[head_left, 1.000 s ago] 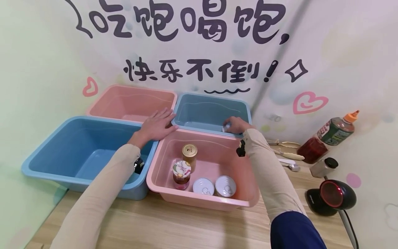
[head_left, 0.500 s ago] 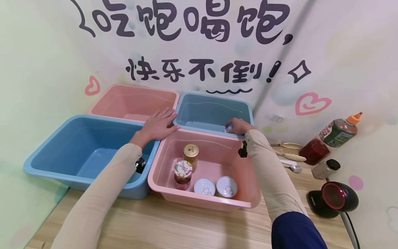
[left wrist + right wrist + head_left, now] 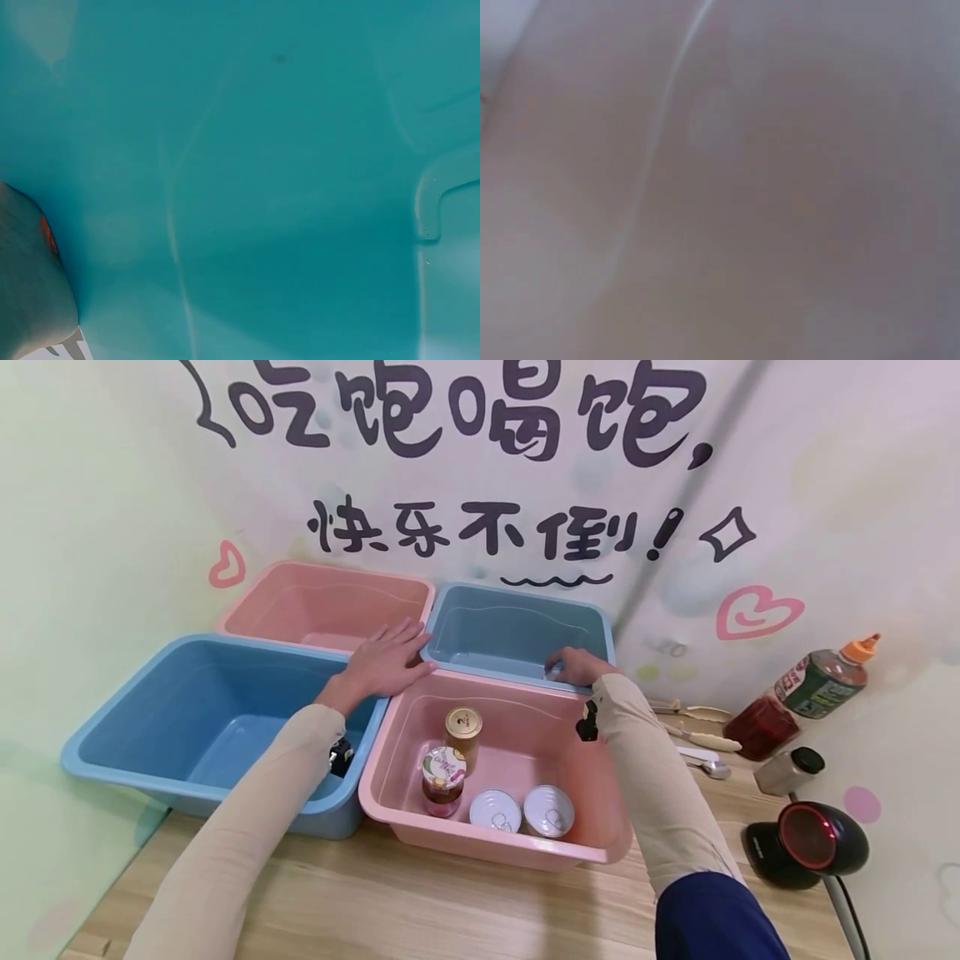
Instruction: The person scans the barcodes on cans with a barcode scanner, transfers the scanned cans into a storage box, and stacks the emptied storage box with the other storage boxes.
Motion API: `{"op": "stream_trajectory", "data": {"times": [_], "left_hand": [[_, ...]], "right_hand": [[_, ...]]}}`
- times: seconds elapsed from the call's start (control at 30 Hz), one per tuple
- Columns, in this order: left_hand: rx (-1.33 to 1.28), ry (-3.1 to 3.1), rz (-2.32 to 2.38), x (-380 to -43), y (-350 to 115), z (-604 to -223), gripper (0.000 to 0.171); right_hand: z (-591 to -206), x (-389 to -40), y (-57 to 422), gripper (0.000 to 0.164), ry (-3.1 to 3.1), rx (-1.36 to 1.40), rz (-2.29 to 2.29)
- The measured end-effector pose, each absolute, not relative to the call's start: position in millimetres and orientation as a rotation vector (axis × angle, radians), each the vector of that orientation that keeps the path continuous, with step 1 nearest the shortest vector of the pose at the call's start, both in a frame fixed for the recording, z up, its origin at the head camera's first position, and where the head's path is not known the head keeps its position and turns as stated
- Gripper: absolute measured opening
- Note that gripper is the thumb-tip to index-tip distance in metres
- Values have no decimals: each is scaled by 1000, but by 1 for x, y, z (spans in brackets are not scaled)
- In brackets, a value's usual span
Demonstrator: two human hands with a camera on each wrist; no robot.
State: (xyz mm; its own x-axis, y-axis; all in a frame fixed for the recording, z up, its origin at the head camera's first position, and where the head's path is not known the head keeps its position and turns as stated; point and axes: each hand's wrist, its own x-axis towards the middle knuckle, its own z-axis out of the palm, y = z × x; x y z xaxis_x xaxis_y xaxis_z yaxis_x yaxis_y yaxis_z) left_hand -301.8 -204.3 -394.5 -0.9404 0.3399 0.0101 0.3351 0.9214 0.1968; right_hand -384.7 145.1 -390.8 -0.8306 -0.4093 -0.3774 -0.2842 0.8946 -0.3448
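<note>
My left hand (image 3: 384, 660) rests with spread, straight fingers on the rims where the bins meet. In the head view my right hand (image 3: 576, 667) reaches over the near rim of the back blue bin (image 3: 517, 620). Its curled fingers hold a small whitish object (image 3: 553, 672), mostly hidden by the hand and rim, so its kind is unclear. Below, the front pink bin (image 3: 517, 714) contains a gold-lidded jar (image 3: 463, 727), a jar with a patterned lid (image 3: 444, 777) and two pull-tab cans, a left can (image 3: 495, 811) and a right can (image 3: 548, 812).
The front blue bin (image 3: 225, 693) and back pink bin (image 3: 330, 602) stand at left. Tongs (image 3: 701, 737), a spoon (image 3: 712, 768), an orange-capped sauce bottle (image 3: 802, 697), a black-lidded shaker (image 3: 790, 770) and a black scanner-like device (image 3: 813, 839) line the right side.
The head view has shifted slightly, so everything sits a little farther right. Both hands keep nearly the same places, and less of the whitish object shows by the right fingers.
</note>
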Motion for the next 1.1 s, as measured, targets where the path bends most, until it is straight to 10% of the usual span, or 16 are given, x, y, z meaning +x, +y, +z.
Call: {"op": "stream_trajectory", "data": {"times": [1.1], "left_hand": [[523, 3051, 323, -302, -203, -392, 72]], "right_hand": [[-378, -380, 145, 39, 2671, -552, -356]]}}
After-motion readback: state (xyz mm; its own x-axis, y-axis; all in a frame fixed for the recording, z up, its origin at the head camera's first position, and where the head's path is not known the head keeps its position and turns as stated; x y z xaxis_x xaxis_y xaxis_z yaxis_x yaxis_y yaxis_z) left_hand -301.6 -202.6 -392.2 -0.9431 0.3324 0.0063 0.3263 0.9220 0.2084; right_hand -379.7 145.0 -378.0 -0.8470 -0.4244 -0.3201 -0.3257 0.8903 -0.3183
